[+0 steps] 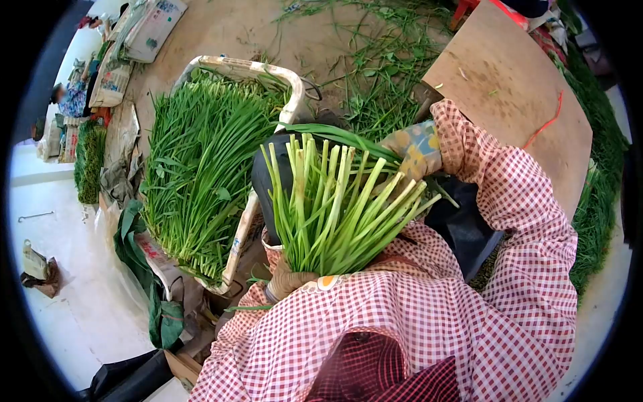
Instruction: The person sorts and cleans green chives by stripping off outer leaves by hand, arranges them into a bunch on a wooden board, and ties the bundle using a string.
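Observation:
A thick bunch of leafy green stalks (335,208) lies across my lap, its pale cut ends fanned upward. My left hand (289,280), in a brownish glove, is closed around the lower left of this bunch. At its far right side is my right hand (410,149), in a patterned glove, with the fingers partly hidden behind the stalks. A few long green leaves (341,136) run into the right hand from the left. Beside the bunch, a white-rimmed basket (295,90) holds many more greens (207,154) laid side by side.
Loose green leaves (385,87) litter the floor beyond the basket. At right stands a brown board (516,87) with a red strip (546,120) on it, and more greens (593,221) lie past its edge. Stacked sacks (144,33) and another bundle of greens (90,161) are at left.

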`<action>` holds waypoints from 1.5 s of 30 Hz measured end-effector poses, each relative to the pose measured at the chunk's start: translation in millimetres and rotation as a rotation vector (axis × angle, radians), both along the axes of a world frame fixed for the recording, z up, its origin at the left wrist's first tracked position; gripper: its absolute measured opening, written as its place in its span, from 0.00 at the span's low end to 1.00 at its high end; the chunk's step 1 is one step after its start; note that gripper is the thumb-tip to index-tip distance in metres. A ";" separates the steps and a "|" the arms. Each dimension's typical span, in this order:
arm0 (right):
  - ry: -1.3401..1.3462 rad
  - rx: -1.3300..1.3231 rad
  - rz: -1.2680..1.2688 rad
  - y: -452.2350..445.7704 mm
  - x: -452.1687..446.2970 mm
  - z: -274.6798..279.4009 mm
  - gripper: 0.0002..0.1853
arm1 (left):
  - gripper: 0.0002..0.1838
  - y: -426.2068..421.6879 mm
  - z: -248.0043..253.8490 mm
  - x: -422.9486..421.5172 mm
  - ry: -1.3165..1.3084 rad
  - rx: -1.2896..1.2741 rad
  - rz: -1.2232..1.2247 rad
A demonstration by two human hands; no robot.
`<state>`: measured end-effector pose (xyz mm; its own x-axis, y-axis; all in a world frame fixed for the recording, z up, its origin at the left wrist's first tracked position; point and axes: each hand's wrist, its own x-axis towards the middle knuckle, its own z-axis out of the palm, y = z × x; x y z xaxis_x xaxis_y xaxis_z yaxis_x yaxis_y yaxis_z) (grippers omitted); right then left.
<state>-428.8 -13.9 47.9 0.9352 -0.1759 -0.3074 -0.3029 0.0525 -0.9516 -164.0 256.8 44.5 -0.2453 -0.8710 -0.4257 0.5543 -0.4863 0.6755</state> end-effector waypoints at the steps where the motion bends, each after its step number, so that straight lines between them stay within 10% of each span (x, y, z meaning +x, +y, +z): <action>1: 0.013 -0.028 0.033 1.9 2.2 -2.1 0.26 | 0.43 0.0 -0.3 0.3 0.005 0.002 0.005; 10: 0.029 -0.077 -0.010 16.0 4.1 -38.4 0.20 | 0.42 -1.4 -13.2 4.4 0.097 -0.023 -0.026; 14: -0.148 0.104 -0.212 18.4 5.1 -12.8 0.12 | 0.34 -13.4 -14.0 3.9 -0.198 -0.603 -0.012; 16: -0.091 0.034 -0.315 17.8 12.5 16.6 0.13 | 0.28 -9.7 10.5 1.2 -0.053 -0.057 0.036; 17: -0.137 0.432 -0.357 15.0 12.0 16.9 0.13 | 0.28 -9.7 16.9 0.8 -0.057 -0.055 0.029; 21: 0.048 0.082 -0.744 -4.7 20.2 5.9 0.12 | 0.26 -9.0 22.2 5.3 0.007 0.073 0.026; 24: -0.049 0.297 -0.887 -38.2 10.7 -41.4 0.11 | 0.26 -2.9 19.4 13.6 -0.030 0.097 -0.016; 26: 0.503 -0.313 -0.925 -44.2 8.9 -51.9 0.17 | 0.26 0.7 19.6 19.5 -0.055 0.111 -0.034; 32: 1.048 -0.671 -0.880 -86.5 -47.6 -217.4 0.26 | 0.26 2.2 21.8 31.4 -0.120 0.146 -0.047; 35: 1.112 -0.856 -0.875 -79.2 -44.7 -178.7 0.25 | 0.26 3.9 23.0 35.3 -0.137 0.154 -0.048; 38: 1.092 -0.426 -0.543 -70.0 -16.1 -120.3 0.25 | 0.26 7.1 23.4 38.2 -0.149 0.162 -0.050; 45: 0.083 0.263 -0.755 -18.5 5.6 -27.4 0.12 | 0.26 8.1 17.6 33.8 -0.147 0.156 -0.055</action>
<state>-423.1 -32.4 20.5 0.5648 -0.6641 -0.4898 -0.1654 0.4904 -0.8556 -130.2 264.8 62.1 -0.2163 -0.7788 -0.5888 0.4251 -0.6180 0.6614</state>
